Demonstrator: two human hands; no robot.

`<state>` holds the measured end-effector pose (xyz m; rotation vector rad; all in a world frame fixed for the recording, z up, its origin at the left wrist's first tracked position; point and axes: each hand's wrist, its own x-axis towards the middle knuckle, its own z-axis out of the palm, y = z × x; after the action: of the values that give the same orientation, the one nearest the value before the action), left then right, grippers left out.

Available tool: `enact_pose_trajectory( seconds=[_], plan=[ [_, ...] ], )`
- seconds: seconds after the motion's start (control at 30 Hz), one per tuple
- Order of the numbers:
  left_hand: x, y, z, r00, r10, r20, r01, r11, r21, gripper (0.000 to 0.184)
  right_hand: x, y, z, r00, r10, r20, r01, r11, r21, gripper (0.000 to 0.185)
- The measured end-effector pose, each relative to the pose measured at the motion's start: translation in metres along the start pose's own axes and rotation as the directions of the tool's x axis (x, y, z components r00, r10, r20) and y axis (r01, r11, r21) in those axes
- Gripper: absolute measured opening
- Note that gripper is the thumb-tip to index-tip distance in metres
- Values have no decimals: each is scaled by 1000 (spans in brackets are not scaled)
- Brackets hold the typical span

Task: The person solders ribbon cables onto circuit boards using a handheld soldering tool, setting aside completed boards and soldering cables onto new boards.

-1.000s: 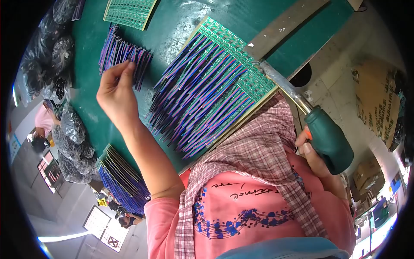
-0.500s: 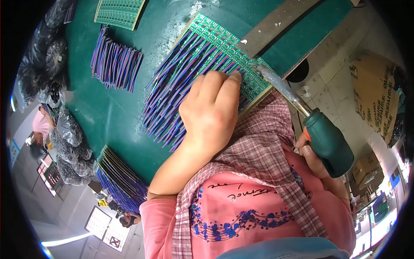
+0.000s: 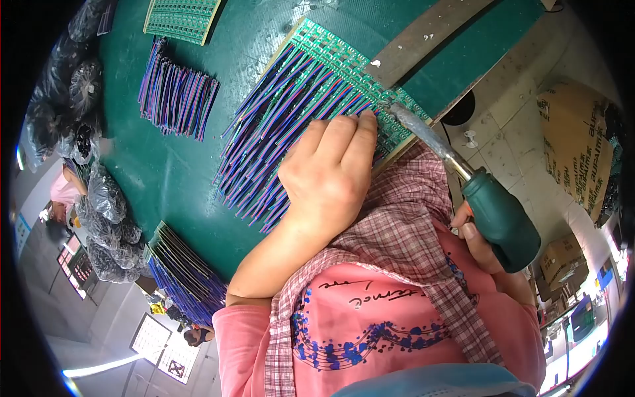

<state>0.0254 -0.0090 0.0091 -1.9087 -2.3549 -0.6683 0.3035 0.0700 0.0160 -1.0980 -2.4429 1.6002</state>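
My left hand is closed over a green circuit board panel, its fingertips pinched at the wires beside the solder pads. Long rows of thin blue, red and black wires fan out from the panel to the lower left. My right hand is wrapped round the green handle of a soldering iron, partly hidden behind it. The iron's grey tip reaches the pads just right of my left fingertips; whether it touches a pad is hard to tell.
A bundle of cut wires and another board panel lie at the upper left. A wired panel stack sits at the lower-left table edge near black plastic bags. A metal strip crosses the table; a cardboard box stands right.
My left hand has shifted slightly to the right along the panel. The iron's tip has moved a little left, closer to my left fingertips.
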Motion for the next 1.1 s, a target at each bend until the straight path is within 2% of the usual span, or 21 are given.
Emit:
enact_pose_trajectory(
  seconds=[0.13, 0.3, 0.43, 0.53, 0.7, 0.9, 1.0, 1.1],
  plan=[
    [1, -1, -1, 1000, -11, 0, 11, 999, -41, 27, -1, 0, 2, 1000, 29, 1, -29, 989, -146, 18],
    [1, -3, -1, 1000, -21, 11, 22, 998, -62, 27, -3, 1, 0, 998, 26, 49, -30, 996, 83, 17],
    [2, -2, -3, 999, -29, 23, 30, 997, -66, 27, -6, 5, 5, 1000, 21, -18, -23, 993, -119, 20],
    [2, -1, -3, 1000, -22, 22, 23, 999, -48, 27, -5, 3, 5, 999, 46, 0, -45, 964, -262, 23],
    [1, -3, 0, 1000, -18, 11, 19, 998, -52, 26, -15, 14, 2, 994, -14, 104, 27, 992, -127, 12],
    [1, -1, -2, 1000, -11, 20, 11, 1000, -15, 25, -18, 15, 12, 999, 2, 40, 9, 963, -270, 17],
    [2, 1, -2, 1000, -4, 21, 4, 999, 36, 24, -18, 16, 13, 999, 36, -18, -40, 965, -258, 29],
    [1, 2, 0, 1000, 7, 2, -8, 999, 47, 25, -16, 9, 3, 999, 7, 39, 2, 978, -210, 24]
  ],
)
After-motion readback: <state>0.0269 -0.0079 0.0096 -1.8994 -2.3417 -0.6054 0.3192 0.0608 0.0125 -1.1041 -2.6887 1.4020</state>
